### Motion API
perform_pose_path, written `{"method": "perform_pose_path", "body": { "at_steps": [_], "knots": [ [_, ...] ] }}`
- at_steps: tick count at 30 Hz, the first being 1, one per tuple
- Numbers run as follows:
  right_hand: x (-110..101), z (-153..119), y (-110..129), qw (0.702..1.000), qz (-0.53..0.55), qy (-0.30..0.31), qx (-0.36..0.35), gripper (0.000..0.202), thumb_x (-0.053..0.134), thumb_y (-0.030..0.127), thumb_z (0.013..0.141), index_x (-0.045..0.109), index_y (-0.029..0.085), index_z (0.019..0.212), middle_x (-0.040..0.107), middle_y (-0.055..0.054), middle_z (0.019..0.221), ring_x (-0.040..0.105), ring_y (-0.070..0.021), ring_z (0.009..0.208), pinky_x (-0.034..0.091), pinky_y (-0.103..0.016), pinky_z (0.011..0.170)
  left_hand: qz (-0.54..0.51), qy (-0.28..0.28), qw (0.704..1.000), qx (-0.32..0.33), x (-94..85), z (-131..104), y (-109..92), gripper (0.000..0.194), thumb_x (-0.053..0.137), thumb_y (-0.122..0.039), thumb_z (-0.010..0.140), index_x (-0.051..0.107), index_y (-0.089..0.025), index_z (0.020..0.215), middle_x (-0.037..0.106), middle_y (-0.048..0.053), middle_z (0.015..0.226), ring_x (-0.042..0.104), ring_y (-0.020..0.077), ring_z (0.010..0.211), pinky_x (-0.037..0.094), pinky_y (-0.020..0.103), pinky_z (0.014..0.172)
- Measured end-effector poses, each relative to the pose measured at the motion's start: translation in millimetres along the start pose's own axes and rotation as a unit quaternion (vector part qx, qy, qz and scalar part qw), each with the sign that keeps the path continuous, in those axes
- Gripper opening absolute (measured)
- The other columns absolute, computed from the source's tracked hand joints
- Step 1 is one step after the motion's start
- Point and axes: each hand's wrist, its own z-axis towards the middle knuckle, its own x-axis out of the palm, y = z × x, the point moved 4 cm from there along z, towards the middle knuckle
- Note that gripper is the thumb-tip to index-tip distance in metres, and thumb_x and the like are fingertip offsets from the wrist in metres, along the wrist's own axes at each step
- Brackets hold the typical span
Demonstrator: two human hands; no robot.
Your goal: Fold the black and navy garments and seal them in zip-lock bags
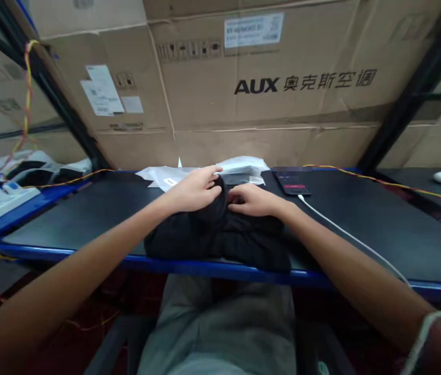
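Note:
A bunched piece of black clothing point(243, 242) lies at the front edge of the dark shelf top; its exact kind does not show. My left hand point(197, 190) grips a raised, rounded fold of it, with the thumb and fingers around the cloth. Just to the right, my right hand point(253, 200) has its fingers curled and closed on the same clothing. The fingertips of the right hand are partly hidden in the dark folds. Behind both hands lie white plastic bags point(243, 165), crumpled against the back.
A phone point(292, 182) with a white charging cable point(341, 229) lies right of my hands; the cable runs past my right forearm. Large cardboard boxes point(204, 99) wall off the back. Black posts point(403, 88) stand at both sides. A power strip point(5, 200) sits at left.

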Motion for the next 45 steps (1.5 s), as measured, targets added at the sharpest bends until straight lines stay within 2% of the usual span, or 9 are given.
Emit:
{"method": "perform_pose_path", "body": {
  "at_steps": [5,13,19,24,30,33,37,39,45],
  "knots": [
    [0.1,0.4,0.2,1.000,-0.010,0.002,0.014,0.018,0.062,0.016,0.083,0.074,0.011,0.095,0.075,-0.009,0.089,0.066,-0.0180,0.076,0.046,-0.026,0.068,0.141,-0.087,0.986,-0.017,-49.7,-28.0,10.0,0.034,0.057,-0.033,0.082,0.072,-0.015,0.107,0.077,0.008,0.100,0.073,0.0249,0.088,0.057,0.034,0.081],
    [1.2,1.0,-1.0,1.000,0.001,0.000,0.025,0.019,0.063,0.018,0.083,0.074,0.011,0.095,0.076,-0.008,0.089,0.066,-0.0175,0.076,0.047,-0.026,0.069,0.275,0.031,0.952,-0.132,-9.5,-50.9,48.1,0.060,0.043,-0.073,0.085,0.069,-0.019,0.083,0.071,0.009,0.074,0.067,0.0290,0.075,0.043,0.033,0.062],
    [-4.8,-0.2,-2.8,0.999,-0.005,-0.017,0.027,0.018,0.063,0.020,0.083,0.075,0.012,0.095,0.075,-0.008,0.086,0.066,-0.0177,0.075,0.048,-0.026,0.069,0.233,0.014,0.964,-0.128,2.3,-42.7,41.8,0.033,0.051,-0.055,0.083,0.055,-0.022,0.077,0.068,0.007,0.081,0.066,0.0274,0.079,0.042,0.032,0.065],
    [-23.5,-2.6,-2.9,0.995,0.002,-0.097,0.034,0.017,0.062,0.021,0.085,0.073,0.011,0.093,0.074,-0.008,0.084,0.066,-0.0173,0.074,0.048,-0.027,0.071,0.145,-0.010,0.981,-0.127,-17.8,-43.2,46.7,0.021,0.053,-0.039,0.078,0.049,-0.022,0.088,0.065,0.003,0.082,0.064,0.0252,0.081,0.045,0.031,0.066],
    [-23.0,-2.7,-3.9,0.996,-0.013,-0.090,0.026,0.015,0.063,0.019,0.083,0.073,0.012,0.092,0.074,-0.007,0.084,0.065,-0.0170,0.073,0.048,-0.028,0.070,0.310,-0.024,0.945,-0.105,-48.0,-36.4,45.7,0.036,0.055,-0.032,0.076,0.051,-0.020,0.109,0.064,0.006,0.083,0.066,0.0321,0.088,0.045,0.036,0.074],
    [-23.1,-2.7,-6.3,0.995,-0.010,-0.095,0.031,0.015,0.064,0.018,0.082,0.073,0.012,0.092,0.074,-0.008,0.085,0.065,-0.0177,0.074,0.048,-0.028,0.071,0.312,-0.024,0.949,-0.042,-35.3,-46.0,24.8,0.040,0.053,-0.032,0.082,0.050,-0.019,0.119,0.067,0.009,0.098,0.065,0.0314,0.096,0.047,0.039,0.082],
    [-28.0,-3.8,-10.5,0.990,-0.008,-0.131,0.043,0.016,0.061,0.017,0.084,0.073,0.011,0.093,0.074,-0.008,0.087,0.065,-0.0172,0.075,0.048,-0.027,0.072,0.262,0.125,0.951,0.105,3.0,-75.6,-10.3,0.036,0.056,-0.032,0.088,0.056,-0.024,0.122,0.063,0.009,0.128,0.059,0.0283,0.116,0.045,0.041,0.097],
    [-27.6,-3.8,-11.7,0.990,-0.006,-0.131,0.044,0.017,0.059,0.017,0.085,0.073,0.012,0.094,0.074,-0.008,0.087,0.065,-0.0165,0.074,0.048,-0.027,0.072,0.266,0.141,0.944,0.135,10.7,-84.5,-18.4,0.035,0.057,-0.032,0.090,0.057,-0.025,0.124,0.059,0.008,0.138,0.054,0.0285,0.126,0.042,0.043,0.103],
    [-20.7,-3.2,-9.4,0.994,0.001,-0.089,0.060,0.024,0.056,0.030,0.092,0.072,0.012,0.096,0.075,-0.009,0.090,0.065,-0.0179,0.078,0.047,-0.028,0.073,0.299,-0.016,0.954,0.021,-1.8,-66.3,4.5,0.048,0.045,-0.053,0.095,0.054,-0.018,0.126,0.061,0.016,0.134,0.057,0.0335,0.124,0.044,0.046,0.103]
  ]
}}
